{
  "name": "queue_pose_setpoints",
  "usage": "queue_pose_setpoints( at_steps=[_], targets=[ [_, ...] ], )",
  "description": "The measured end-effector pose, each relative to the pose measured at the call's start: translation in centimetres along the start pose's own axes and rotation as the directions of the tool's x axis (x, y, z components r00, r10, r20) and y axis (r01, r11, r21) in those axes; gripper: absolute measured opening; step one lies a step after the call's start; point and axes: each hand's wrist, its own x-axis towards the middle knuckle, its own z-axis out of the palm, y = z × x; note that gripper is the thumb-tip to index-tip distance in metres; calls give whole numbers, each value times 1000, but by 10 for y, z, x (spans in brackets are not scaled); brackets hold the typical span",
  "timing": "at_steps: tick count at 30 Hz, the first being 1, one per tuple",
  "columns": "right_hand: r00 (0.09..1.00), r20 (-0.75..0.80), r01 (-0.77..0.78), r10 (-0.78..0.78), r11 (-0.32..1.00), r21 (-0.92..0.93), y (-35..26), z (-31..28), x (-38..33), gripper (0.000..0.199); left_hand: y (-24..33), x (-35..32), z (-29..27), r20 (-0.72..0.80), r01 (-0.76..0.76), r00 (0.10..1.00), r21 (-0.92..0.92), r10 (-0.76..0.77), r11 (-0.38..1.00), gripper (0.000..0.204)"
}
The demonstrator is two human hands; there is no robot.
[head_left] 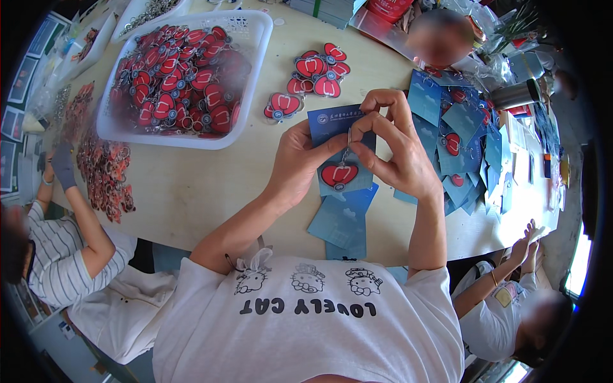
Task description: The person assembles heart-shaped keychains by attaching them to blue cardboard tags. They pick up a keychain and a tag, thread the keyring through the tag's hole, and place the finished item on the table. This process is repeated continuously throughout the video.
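— So, what do the two hands have between them?

— The left hand point(300, 159) pinches a blue card point(341, 150) from its left edge, thumb across the front. The right hand point(399, 150) curls over the card's upper right, its fingertips point(357, 131) clenched on a small metal ring at the top of the card. A red heart-shaped keychain point(339, 174) hangs on the card's front, below that ring.

— Where is the card itself?

— It is held up above the pale table point(191, 191), close to the person's chest, over a few loose blue cards point(341, 220) lying flat near the table's edge.

— And around it?

— A white tray point(255, 70) heaped with more red hearts sits at the upper left. A small pile of hearts point(316, 73) lies on the bare table just right of the tray. To the right of the hands spreads a heap of blue cards point(463, 137), some already carrying a heart.

— Anyone else?

— A person in a striped shirt point(57, 255) sits at the left, a gloved hand point(64, 166) resting by another scatter of keychains point(105, 172). Another person's hands point(527, 239) reach the table at the lower right.
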Motion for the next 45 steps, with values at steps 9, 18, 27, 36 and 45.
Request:
queue_pose_setpoints(
  at_steps=[9,18,27,36,45],
  targets=[
    [987,-127,74,-97,982,-173,-1,18,-1,20,-4,2,11,-206,-145,967,24,147,989,19],
    [966,-140,-230,219,971,-69,14,16,-59,23,-6,25,-31,-350,-503,744,268,569,822,16],
    [895,445,-153,19,951,269,-21,42,-115,24,-2,23,-23,-330,-436,777,333,537,836,17],
    [853,520,-70,-41,979,192,-29,53,-125,23,-18,25,-37,-151,-491,796,406,587,771,12],
    [925,380,-155,18,929,335,-33,50,-131,19,-16,19,-29,-168,-443,830,381,532,812,13]
  ],
)
